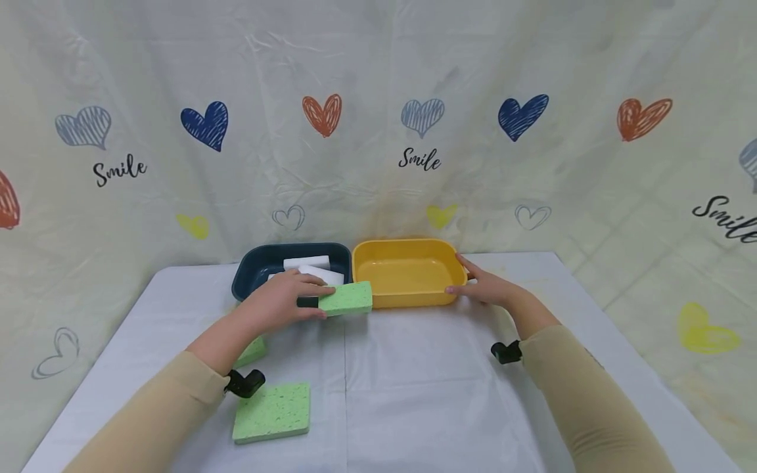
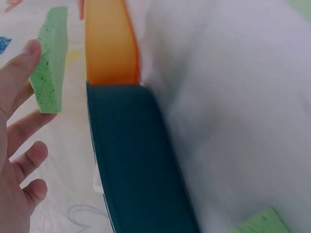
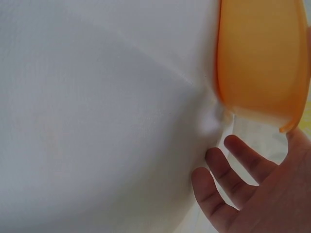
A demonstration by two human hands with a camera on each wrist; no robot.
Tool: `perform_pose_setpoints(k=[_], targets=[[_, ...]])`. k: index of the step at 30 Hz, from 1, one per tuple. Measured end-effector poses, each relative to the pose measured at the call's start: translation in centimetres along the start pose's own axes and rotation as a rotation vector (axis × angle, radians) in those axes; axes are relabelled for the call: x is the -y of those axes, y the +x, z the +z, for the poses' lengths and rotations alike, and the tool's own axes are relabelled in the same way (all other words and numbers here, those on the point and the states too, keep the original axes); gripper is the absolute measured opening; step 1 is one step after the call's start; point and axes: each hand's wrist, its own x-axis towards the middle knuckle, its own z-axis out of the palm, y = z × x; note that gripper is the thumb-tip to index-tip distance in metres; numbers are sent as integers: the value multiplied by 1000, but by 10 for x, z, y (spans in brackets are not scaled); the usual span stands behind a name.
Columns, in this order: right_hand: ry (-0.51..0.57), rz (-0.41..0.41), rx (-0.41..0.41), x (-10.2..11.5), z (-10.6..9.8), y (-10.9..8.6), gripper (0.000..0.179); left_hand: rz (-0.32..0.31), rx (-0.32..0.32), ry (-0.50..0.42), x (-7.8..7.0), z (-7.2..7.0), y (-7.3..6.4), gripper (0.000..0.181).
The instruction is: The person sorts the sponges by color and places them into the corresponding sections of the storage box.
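Observation:
My left hand [image 1: 286, 299] pinches a light green sponge [image 1: 345, 299] between thumb and fingers. It holds the sponge near the front rims, where the dark blue tub [image 1: 245, 272] and the yellow tub [image 1: 408, 300] meet. In the left wrist view the sponge [image 2: 51, 63] stands on edge, and the other fingers lie off it. At the yellow tub's right end, my right hand [image 1: 487, 286] grips the rim. Several fingers hang free below that rim in the right wrist view. White blocks [image 1: 306, 262] lie in the blue tub, partly hidden by my left hand.
Two more green sponges lie on the white-covered table: one [image 1: 272, 410] near the front left, the other [image 1: 252, 353] partly behind my left wrist. A printed curtain [image 1: 367, 177] hangs right behind the tubs. The yellow tub's inside shows bare.

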Motion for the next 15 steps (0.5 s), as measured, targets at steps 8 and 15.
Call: perform_pose_setpoints(k=[8, 15], targets=[[24, -4, 4, 0, 0, -1, 113, -58, 1, -21, -2, 5, 46, 54], [20, -6, 4, 2, -1, -1, 109, -131, 28, -52, -11, 14, 86, 54]])
